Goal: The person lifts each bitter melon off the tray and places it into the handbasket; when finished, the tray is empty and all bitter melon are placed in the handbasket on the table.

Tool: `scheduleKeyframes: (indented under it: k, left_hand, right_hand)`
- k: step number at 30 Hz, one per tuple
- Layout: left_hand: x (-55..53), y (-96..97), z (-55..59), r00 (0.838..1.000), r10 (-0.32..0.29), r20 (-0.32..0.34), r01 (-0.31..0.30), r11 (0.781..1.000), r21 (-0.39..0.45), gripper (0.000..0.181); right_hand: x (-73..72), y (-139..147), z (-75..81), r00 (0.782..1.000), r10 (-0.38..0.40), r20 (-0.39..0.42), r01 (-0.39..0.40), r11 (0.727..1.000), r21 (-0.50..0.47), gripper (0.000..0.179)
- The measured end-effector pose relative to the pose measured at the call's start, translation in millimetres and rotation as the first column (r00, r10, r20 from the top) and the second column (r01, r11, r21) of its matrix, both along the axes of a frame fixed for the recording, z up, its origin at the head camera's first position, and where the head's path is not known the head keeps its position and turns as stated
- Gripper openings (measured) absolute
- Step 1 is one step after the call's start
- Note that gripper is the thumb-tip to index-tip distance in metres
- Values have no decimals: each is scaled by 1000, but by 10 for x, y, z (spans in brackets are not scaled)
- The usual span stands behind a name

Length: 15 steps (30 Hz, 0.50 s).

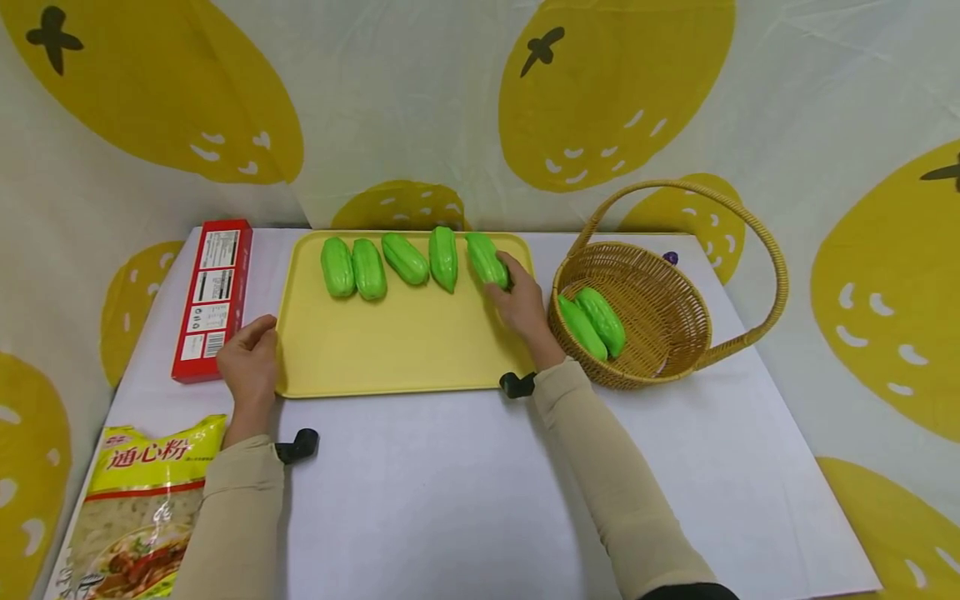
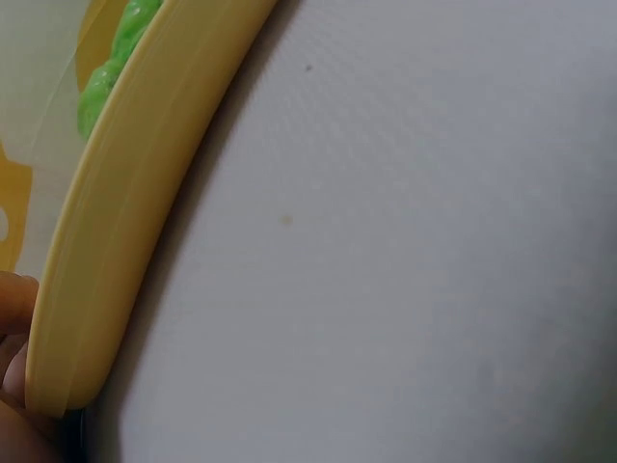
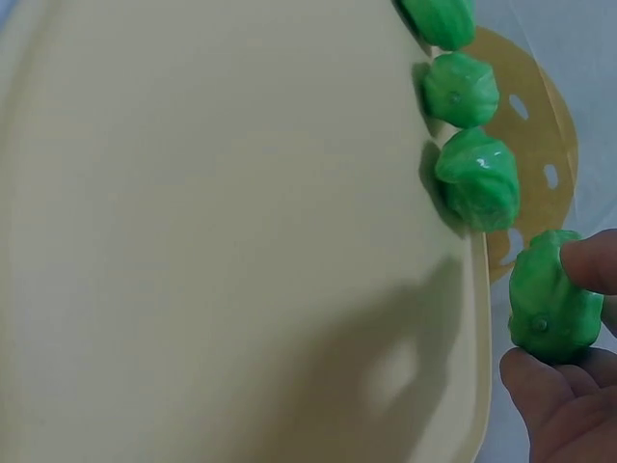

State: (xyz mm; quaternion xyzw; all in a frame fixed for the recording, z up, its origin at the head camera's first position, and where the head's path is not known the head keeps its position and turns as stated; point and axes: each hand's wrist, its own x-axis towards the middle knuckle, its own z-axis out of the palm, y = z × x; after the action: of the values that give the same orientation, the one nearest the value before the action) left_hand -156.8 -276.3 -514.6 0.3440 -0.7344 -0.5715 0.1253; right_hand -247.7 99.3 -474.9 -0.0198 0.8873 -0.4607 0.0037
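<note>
Head view: right hand [image 1: 521, 304] is pinching one green gourd [image 1: 486, 258] right of frame centre, over the upper-right part of a yellow tray [image 1: 397, 350]; grip is narrow, thumb and fingers closing on the lower end. Four more gourds [image 1: 369, 271] are lying in a row along the tray's top; two basket gourds [image 1: 602, 321] are resting in the wicker basket [image 1: 660, 292] at right. Left hand [image 1: 251, 358] is curling its fingers at the tray's left rim; cannot tell if it is really gripping. Gourd is looking light, stiff, probably moulded; glossy skin may be slippery, ridges should help, breakage seems unlikely. Best hold: across the middle, thumb opposite fingers. White table [image 1: 420, 500] is looking flat, cloth-like; red box [image 1: 213, 300] is standing near the left hand, noodle bag [image 1: 150, 492] is lying lower left, fruit-print backdrop [image 1: 405, 83] is hanging behind. Left wrist view: tray's side is running from top centre to lower left, fingers partly showing at the lower-left edge, their hold unclear. Right wrist view: thumb is pressing the held gourd from above, fingers supporting below, at right edge; it's appearing raised, three others sitting upper right.
</note>
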Motion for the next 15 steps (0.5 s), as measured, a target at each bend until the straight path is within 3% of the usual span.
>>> scheduleKeyframes:
  k: [9,15]
  left_hand:
    - [-2,-2,-6,1000,-5,2,5,1000,10,32]
    - [-4,-5,-14,1000,-2,-2,2,1000,18,32]
  right_hand:
    - [116,-29,155,997,39,-71,-39,999,3,60]
    - [243,-27,323,982,106,-154,-118,991,-69,59]
